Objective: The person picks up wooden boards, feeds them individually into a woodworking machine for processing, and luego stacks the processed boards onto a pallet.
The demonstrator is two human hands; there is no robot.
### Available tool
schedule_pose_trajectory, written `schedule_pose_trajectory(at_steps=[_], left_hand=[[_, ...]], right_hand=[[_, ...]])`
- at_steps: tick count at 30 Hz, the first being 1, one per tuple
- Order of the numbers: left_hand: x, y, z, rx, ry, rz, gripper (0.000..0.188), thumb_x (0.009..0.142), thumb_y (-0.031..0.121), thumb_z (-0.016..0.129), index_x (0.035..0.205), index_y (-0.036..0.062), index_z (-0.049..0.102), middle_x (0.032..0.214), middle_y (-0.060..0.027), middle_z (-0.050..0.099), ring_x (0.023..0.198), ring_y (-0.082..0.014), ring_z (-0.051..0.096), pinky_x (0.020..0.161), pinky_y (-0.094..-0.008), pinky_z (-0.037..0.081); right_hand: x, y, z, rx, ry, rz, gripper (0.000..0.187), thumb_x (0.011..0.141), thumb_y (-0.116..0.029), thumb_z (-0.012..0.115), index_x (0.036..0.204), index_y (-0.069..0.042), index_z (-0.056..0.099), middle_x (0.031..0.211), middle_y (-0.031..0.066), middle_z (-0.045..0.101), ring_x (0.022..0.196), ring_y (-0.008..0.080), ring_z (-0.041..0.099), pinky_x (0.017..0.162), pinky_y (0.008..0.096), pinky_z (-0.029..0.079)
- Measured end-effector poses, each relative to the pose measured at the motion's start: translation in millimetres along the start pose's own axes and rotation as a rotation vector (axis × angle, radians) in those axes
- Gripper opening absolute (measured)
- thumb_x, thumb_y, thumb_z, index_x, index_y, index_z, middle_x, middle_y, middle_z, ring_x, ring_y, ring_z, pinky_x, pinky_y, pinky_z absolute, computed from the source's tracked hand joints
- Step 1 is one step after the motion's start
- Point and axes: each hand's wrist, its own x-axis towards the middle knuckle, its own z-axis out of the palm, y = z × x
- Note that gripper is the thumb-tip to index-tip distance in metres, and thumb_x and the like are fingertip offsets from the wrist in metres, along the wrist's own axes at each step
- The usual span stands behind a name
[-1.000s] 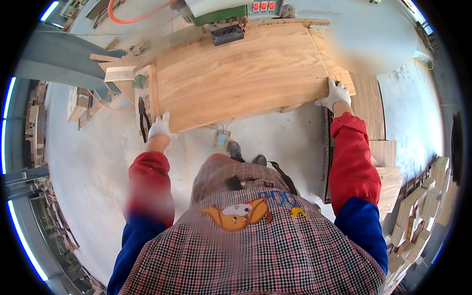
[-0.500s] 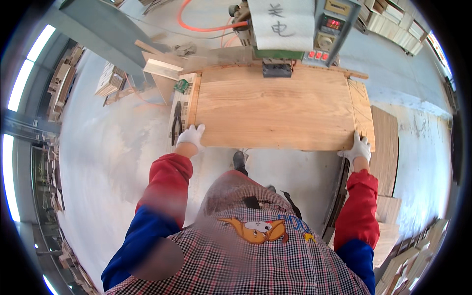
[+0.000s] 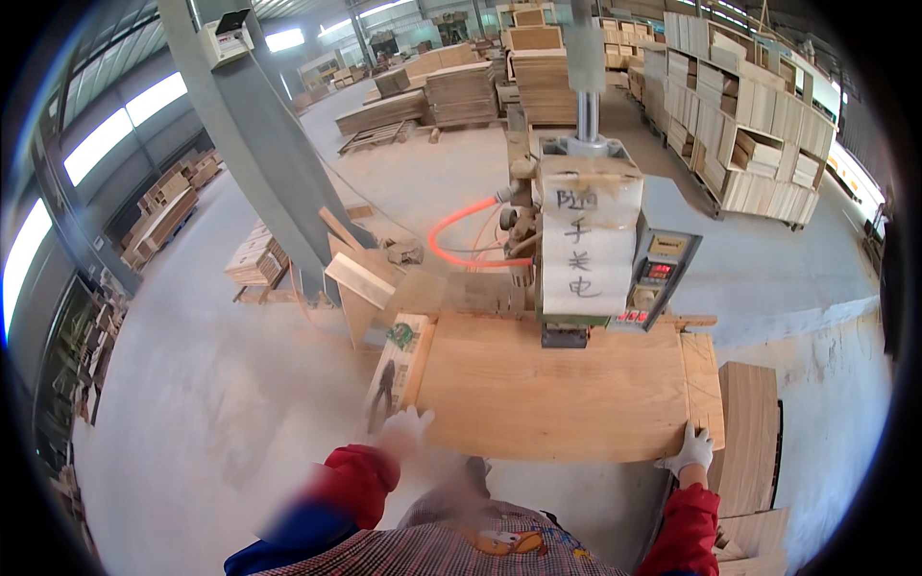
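Note:
A wide, light-brown wooden panel (image 3: 557,398) lies flat under the head of an upright press-like machine (image 3: 588,240). My left hand (image 3: 407,429), in a white glove and slightly blurred, holds the panel's near left corner. At the near right corner, my right hand (image 3: 690,451), also gloved, grips the edge with its fingers over the top. Above the panel's far edge sits the machine's dark block (image 3: 565,338). Pliers (image 3: 384,389) and a small green object (image 3: 401,335) rest on a pale strip just left of the panel.
The machine's grey control box (image 3: 665,269) stands right of its head; an orange hose (image 3: 434,235) loops on the left. A grey pillar (image 3: 259,154) rises behind. Brown boards (image 3: 749,432) lie to the right. Farther off are stacked boards (image 3: 461,94) and a loaded cart (image 3: 740,125).
The view has tilted up, showing more of the machine and workshop, with panel and hands lower in the picture. Both hands stay at the panel's near corners.

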Motion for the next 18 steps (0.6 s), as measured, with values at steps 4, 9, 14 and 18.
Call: schedule_pose_trajectory(at_steps=[4,9,14,18], left_hand=[[-1.7,-2.1,5.0,0.000,0.001,0.005,0.070,0.067,0.039,0.077,0.124,0.0139,0.044,0.111,-0.0211,0.052,0.101,-0.0367,0.058,0.082,-0.0446,0.050],[3.6,5.7,0.0,0.003,-0.016,0.012,0.071,0.066,0.040,0.077,0.124,0.0142,0.044,0.111,-0.0212,0.051,0.101,-0.0368,0.057,0.083,-0.0446,0.049],[1.6,4.3,2.2,0.017,-0.024,-0.009,0.071,0.066,0.040,0.077,0.123,0.0143,0.044,0.110,-0.0205,0.051,0.099,-0.0372,0.057,0.081,-0.0447,0.049],[2.7,2.5,7.6,0.021,-0.007,-0.007,0.072,0.065,0.040,0.077,0.124,0.0144,0.044,0.109,-0.0203,0.051,0.098,-0.0365,0.058,0.081,-0.0444,0.050]], right_hand=[[5.2,3.1,7.4,-0.002,0.010,0.004,0.125,0.041,-0.043,0.091,0.144,-0.014,0.027,0.137,0.0179,0.035,0.123,0.0379,0.039,0.098,0.0404,0.044],[5.5,7.9,5.9,0.006,-0.006,0.020,0.123,0.041,-0.044,0.091,0.143,-0.017,0.030,0.140,0.0188,0.033,0.125,0.0372,0.037,0.099,0.0399,0.042],[5.5,5.4,6.4,0.002,-0.011,0.009,0.123,0.041,-0.045,0.090,0.144,-0.018,0.029,0.142,0.0196,0.031,0.126,0.0378,0.037,0.100,0.0403,0.042],[4.7,6.4,7.3,0.010,0.000,0.004,0.123,0.040,-0.045,0.090,0.144,-0.017,0.029,0.142,0.0197,0.032,0.126,0.0379,0.037,0.100,0.0402,0.042]])
